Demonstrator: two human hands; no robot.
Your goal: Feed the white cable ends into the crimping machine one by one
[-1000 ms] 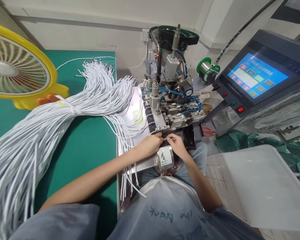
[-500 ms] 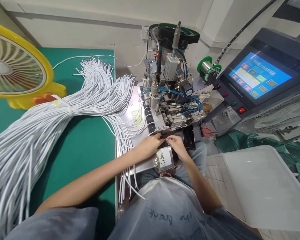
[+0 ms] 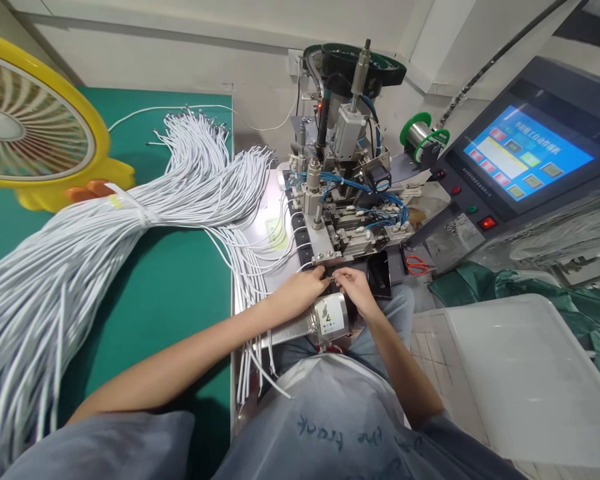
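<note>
Just in front of the machine [image 3: 345, 193], my left hand [image 3: 305, 291] is closed, thumb and fingers pinched at its front edge. My right hand [image 3: 355, 290] faces it from the right, its thumb and fingertips pinching something small and thin. The fingertips of both hands nearly meet, and what lies between them is too small to make out. Below them sits a silver cylinder [image 3: 331, 316] with a white label. White cables [image 3: 250, 267] run over the metal plate to the black blocks [image 3: 303, 237] at the machine's left side.
A large tied bundle of white cables [image 3: 95, 247] lies on the green table [image 3: 180, 320], beside a yellow fan [image 3: 93, 107]. To the right are a control screen [image 3: 527, 153], a wire spool [image 3: 420, 135], orange-handled scissors [image 3: 417, 265] and a white bin [image 3: 525, 373].
The view has shifted slightly, so the machine and screen appear a little further right. Both hands stay pinched close together in front of the machine, with only slight finger movement.
</note>
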